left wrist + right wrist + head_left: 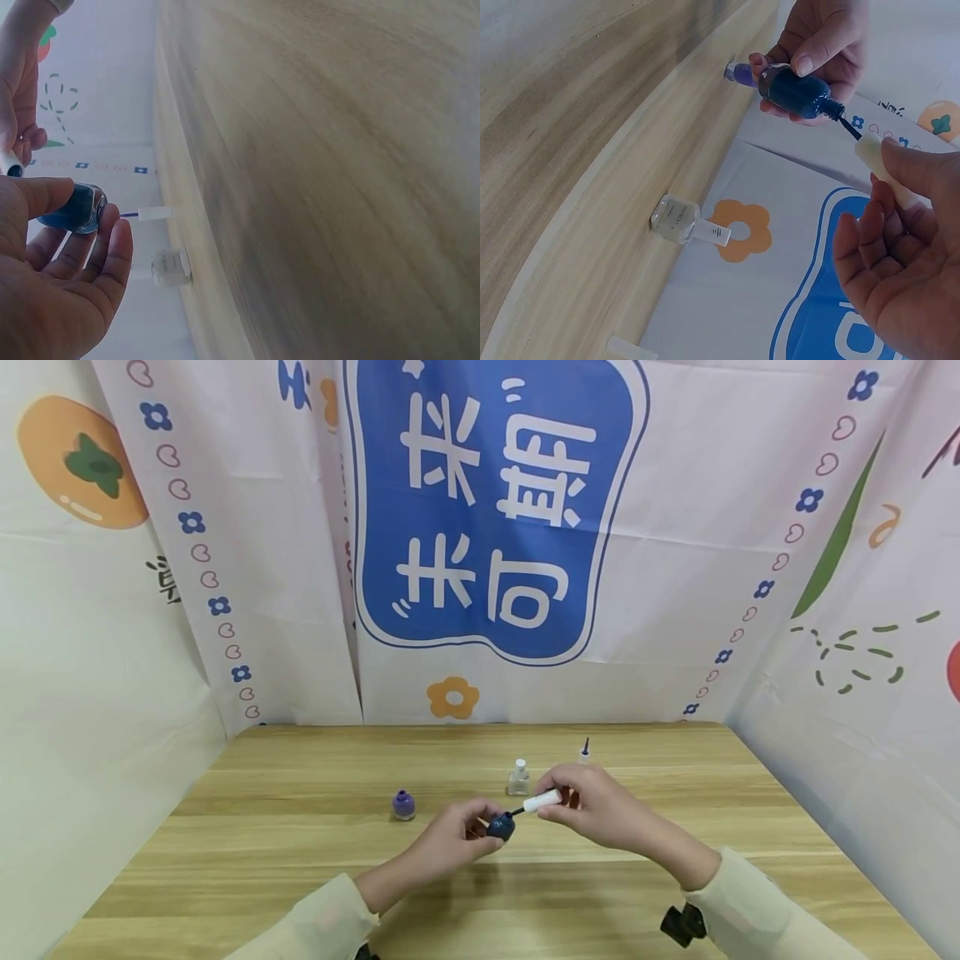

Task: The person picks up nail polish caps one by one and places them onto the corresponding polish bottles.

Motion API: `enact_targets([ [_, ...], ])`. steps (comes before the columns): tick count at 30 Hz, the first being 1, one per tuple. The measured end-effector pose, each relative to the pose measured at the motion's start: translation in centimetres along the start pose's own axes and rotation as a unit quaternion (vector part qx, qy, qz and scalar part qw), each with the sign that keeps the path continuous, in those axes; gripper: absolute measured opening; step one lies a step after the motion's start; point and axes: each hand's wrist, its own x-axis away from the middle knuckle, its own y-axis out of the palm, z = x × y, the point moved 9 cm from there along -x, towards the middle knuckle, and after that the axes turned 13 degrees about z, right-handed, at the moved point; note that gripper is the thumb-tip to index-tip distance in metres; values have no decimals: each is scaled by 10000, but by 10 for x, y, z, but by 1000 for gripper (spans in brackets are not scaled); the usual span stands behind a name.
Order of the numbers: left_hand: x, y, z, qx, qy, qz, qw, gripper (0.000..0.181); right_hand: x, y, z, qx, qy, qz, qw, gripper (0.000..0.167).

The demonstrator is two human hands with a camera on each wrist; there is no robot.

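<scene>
A small dark blue polish bottle (501, 827) is tilted in the left hand (450, 842), pinched between thumb and fingers above the table. The right hand (603, 810) pinches a white cap (542, 801) with a dark brush stem, whose end is at the open neck of the bottle. In the right wrist view the stem (850, 128) reaches from the cap (885, 171) to the neck of the blue bottle (799, 91). Whether the brush tip is inside cannot be fully seen.
On the wooden table (300, 860) an uncapped purple bottle (403, 805) stands to the left. A clear bottle with a white cap (519, 778) stands behind the hands. A white cap with its purple brush upward (585, 751) is behind the right hand. Printed cloth surrounds the table.
</scene>
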Motion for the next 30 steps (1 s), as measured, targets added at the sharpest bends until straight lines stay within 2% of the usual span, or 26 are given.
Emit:
enact_targets([
  [9,2,3,1,172,6,-23,9998,22,1,5,7,-612,552,0,9966,10],
  [18,4,7,3,220,40,13,9997,23,3,15,17,-1484,1184,120,9817,13],
  [23,3,9,1,333,-13,58,9994,24,4,20,19,-1675,1317,194,9768,14],
  [30,3,10,2,562,-121,50,9983,24,3,24,20,-1662,1265,274,9776,15],
])
